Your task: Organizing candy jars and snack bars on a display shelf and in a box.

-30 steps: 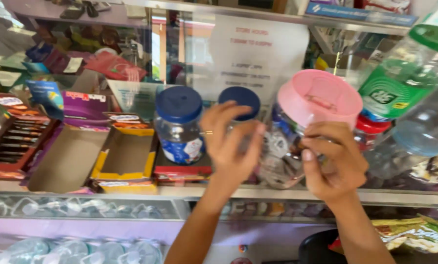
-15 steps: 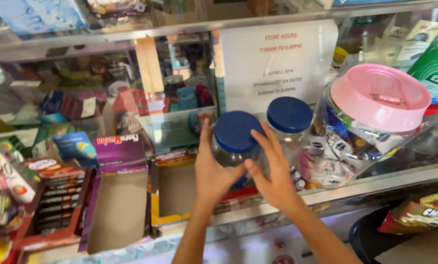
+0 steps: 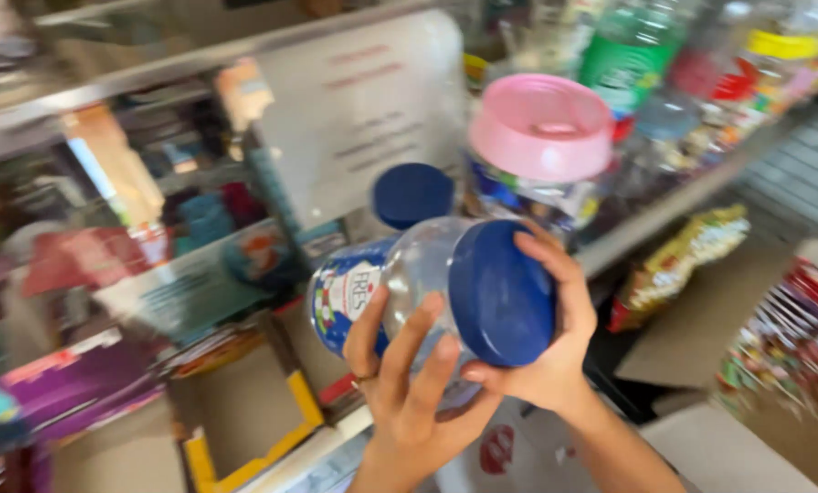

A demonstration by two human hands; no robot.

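Head view: a person tips a clear plastic jar onto its side in front of a shop counter, its dark blue lid turned toward the camera. The jar looks nearly empty, though blur hides whatever may lie inside. The left hand cradles the jar's body from below, fingers spread and curled against the plastic. The right hand wraps round the lid, fingers over its rim, thumb under it. Three lidded jars show in all: the held one, a second blue-lidded jar standing just behind it, and a larger pink-lidded jar right of that, packed with wrapped sweets. Left of and below the held jar sits one open cardboard tray with yellow edges, nothing visible inside. A green bottle stands behind the pink-lidded jar. One snack packet lies right of the held jar, below the counter's edge.
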